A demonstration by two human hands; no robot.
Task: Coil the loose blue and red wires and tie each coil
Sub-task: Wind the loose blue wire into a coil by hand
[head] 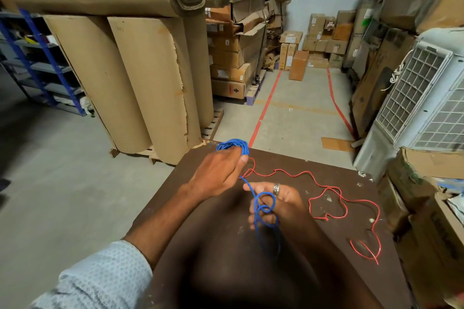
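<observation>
My left hand (218, 173) holds a blue wire coil (233, 145) wound around its fingers, above the far edge of the dark brown table (326, 258). A strand of blue wire runs from the coil down to my right hand (276, 203), which wears a ring and pinches the loose blue wire (263, 211), looped around its fingers. More blue wire hangs below that hand. The red wire (326, 190) lies loose and wavy on the table, from near my left hand to the right side, ending in a small loop (364, 248).
Big brown paper rolls (140, 78) stand on a pallet to the left. Stacked cardboard boxes (236, 57) line the aisle. A white air cooler (421, 98) and more boxes crowd the right. A blue shelf rack (32, 57) is at far left.
</observation>
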